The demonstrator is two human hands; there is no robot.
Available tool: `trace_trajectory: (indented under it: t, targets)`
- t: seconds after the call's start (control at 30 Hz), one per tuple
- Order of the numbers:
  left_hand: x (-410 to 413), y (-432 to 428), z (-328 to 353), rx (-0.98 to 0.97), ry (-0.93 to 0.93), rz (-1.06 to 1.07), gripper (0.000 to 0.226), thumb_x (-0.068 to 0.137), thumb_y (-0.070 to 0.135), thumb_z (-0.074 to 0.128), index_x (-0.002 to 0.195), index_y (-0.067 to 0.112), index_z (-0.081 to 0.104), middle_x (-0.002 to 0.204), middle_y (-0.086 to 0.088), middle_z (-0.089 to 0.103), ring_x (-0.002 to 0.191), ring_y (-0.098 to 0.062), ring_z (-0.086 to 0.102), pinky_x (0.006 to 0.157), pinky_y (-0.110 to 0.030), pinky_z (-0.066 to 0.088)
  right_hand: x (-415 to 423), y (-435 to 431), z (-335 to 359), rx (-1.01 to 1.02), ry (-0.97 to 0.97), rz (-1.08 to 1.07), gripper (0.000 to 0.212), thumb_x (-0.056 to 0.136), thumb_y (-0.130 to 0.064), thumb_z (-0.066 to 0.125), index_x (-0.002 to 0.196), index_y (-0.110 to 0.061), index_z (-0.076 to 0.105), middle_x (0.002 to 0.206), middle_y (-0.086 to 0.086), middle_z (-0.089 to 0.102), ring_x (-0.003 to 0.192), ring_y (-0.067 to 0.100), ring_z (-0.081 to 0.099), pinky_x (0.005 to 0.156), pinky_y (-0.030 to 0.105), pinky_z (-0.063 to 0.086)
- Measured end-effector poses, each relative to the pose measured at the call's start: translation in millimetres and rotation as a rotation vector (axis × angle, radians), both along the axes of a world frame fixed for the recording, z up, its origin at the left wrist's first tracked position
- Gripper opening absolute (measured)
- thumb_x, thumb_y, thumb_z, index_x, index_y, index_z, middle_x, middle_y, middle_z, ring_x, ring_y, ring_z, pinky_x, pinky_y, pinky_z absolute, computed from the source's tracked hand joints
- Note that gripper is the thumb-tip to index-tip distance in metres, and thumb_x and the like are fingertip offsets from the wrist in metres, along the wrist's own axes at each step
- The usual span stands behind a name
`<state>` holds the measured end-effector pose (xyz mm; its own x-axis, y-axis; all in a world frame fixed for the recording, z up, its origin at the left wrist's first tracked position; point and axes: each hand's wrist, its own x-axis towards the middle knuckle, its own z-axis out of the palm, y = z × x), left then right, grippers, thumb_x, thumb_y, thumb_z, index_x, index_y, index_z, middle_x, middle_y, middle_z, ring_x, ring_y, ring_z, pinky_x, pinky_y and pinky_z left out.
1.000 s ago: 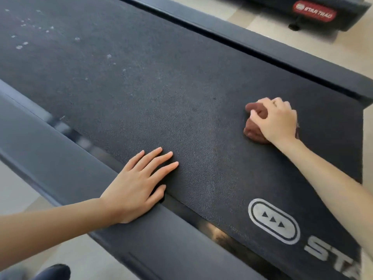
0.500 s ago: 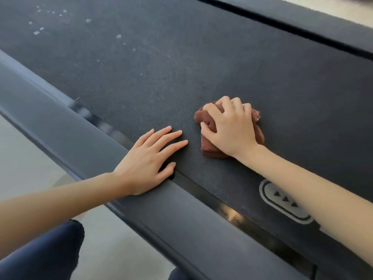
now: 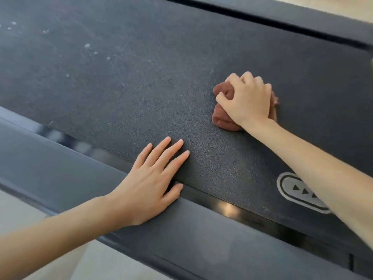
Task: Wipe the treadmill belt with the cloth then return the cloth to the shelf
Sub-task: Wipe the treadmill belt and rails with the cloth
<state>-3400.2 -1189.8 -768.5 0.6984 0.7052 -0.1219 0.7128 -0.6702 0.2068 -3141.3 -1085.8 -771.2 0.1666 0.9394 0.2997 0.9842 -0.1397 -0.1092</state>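
- Right hand (image 3: 248,100): fingers curled over and clamped on the bunched brown cloth (image 3: 221,118), pressing it onto the treadmill belt (image 3: 141,87). The cloth lies almost wholly beneath this hand, showing only at its left side and as a fringe at the right.
- Left hand (image 3: 149,178): fingers straight and spread, holding nothing. The palm rests on the near side rail (image 3: 60,168) and the fingertips reach onto the belt.
- The two hands are apart, the left one nearer the viewer and to the left of the cloth.
- Belt axis: the long axis runs from upper left to lower right in the view, between the near side rail and the far side rail (image 3: 302,19). The printed arrow mark (image 3: 298,190) sits toward the lower-right end, partly hidden by the right forearm.
- Governing relation: pale specks (image 3: 87,45) and a greyish film lie up the belt, to the upper left of the cloth and well apart from it. The surface around the cloth looks darker.
- Judged from this, wiping is under way, and the coming strokes should carry the cloth along the long axis toward the upper left. The right hand alone holds the cloth, so the strokes fall to it.
- The shelf is not in view; the return of the cloth is not yet done.
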Motion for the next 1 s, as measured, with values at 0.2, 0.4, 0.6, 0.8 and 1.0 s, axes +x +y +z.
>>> trace_trajectory:
  t: [0.2,0.4,0.6,0.8,1.0]
  targets:
    - [-52.5,51.3,-0.8,0.028,-0.067,0.058,0.072,0.085,0.056,0.018,0.147,0.019,0.025,0.155,0.000,0.020,0.144,-0.014,0.011,0.118,-0.034,0.007,-81.2,-68.5,-2.3,0.045,0.041,0.078,0.031,0.078,-0.046,0.051,0.097,-0.024,0.061,0.092,0.005,0.053,0.084,0.029,0.049,0.072,0.038,0.032]
    - [-58.6,86.4,-7.5,0.078,-0.030,-0.100,0.074,0.086,0.058,0.005,0.149,0.022,0.018,0.158,-0.001,0.011,0.145,-0.016,0.000,0.118,-0.036,-0.001,-79.5,-124.5,3.8,-0.033,0.068,0.350,0.032,0.078,-0.045,0.054,0.099,-0.024,0.067,0.095,0.001,0.057,0.088,0.026,0.054,0.075,0.038,0.038]
    - [-69.0,120.4,-12.0,0.140,-0.085,-0.206,0.079,0.086,0.059,0.002,0.148,0.016,0.024,0.157,-0.002,0.016,0.145,-0.016,0.009,0.118,-0.040,0.004,-43.9,-144.3,11.7,-0.017,0.084,0.012,0.037,0.081,-0.043,0.049,0.101,-0.017,0.067,0.096,0.002,0.060,0.092,0.028,0.055,0.078,0.039,0.037]
    - [-99.7,134.3,-16.2,0.131,-0.153,-0.104,0.080,0.086,0.057,0.005,0.144,0.009,0.033,0.154,-0.009,0.025,0.144,-0.024,0.015,0.117,-0.047,0.009,-82.4,-103.3,8.6,0.012,0.030,-0.109,0.036,0.080,-0.045,0.045,0.096,-0.022,0.067,0.092,0.002,0.059,0.089,0.027,0.054,0.075,0.039,0.038]
    - [-100.7,132.3,-13.8,0.110,-0.162,-0.088,0.087,0.080,0.059,-0.003,0.146,0.011,0.028,0.155,-0.008,0.022,0.145,-0.023,0.009,0.117,-0.042,0.003,-117.3,-48.1,0.5,0.000,-0.042,-0.329,0.028,0.085,-0.044,0.053,0.104,-0.026,0.061,0.101,0.001,0.055,0.098,0.026,0.050,0.080,0.038,0.033]
